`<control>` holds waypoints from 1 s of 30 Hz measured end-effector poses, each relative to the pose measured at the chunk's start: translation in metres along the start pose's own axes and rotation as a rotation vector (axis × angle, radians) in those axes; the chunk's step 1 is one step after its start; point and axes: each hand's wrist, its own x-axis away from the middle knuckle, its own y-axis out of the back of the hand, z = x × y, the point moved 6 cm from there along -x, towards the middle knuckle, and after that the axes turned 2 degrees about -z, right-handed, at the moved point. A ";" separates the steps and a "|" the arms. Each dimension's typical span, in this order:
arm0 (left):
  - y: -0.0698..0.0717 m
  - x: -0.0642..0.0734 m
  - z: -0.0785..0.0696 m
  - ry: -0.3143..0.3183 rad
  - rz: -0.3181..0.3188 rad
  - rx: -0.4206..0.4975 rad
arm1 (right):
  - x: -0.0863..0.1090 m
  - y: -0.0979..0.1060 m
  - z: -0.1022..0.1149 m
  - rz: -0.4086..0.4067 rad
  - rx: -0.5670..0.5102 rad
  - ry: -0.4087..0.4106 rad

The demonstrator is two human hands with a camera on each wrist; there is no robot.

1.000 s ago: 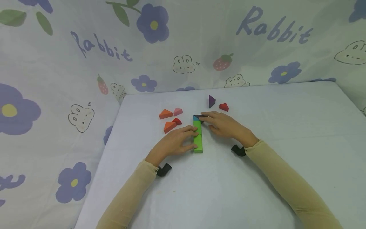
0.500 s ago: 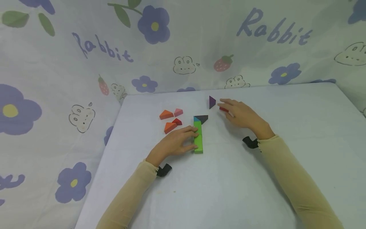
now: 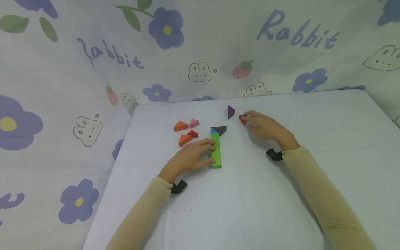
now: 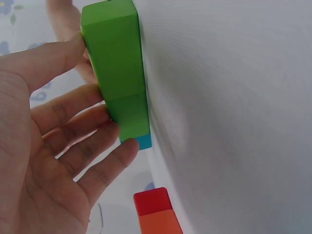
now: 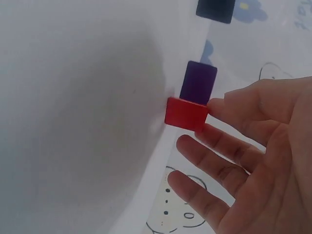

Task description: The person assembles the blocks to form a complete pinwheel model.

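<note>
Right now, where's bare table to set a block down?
Free: the near table between the sleeves, and the table's right side, past the right hand. Crowded: the middle, where the left hand touches green blocks, orange blocks just beyond.

In the head view, the left hand covers part of the green blocks, the right hand hides part of the red block at its fingertips, and the bottom edge crops both sleeves. In the left wrist view, the blue block is partly hidden by a finger, an orange block is cropped below, and the right hand is blurred. In the right wrist view, the red block overlaps the purple block; the top edge cuts the black block.
</note>
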 end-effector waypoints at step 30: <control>0.001 0.000 0.001 0.015 0.011 0.025 | -0.004 -0.006 0.011 -0.012 -0.004 0.030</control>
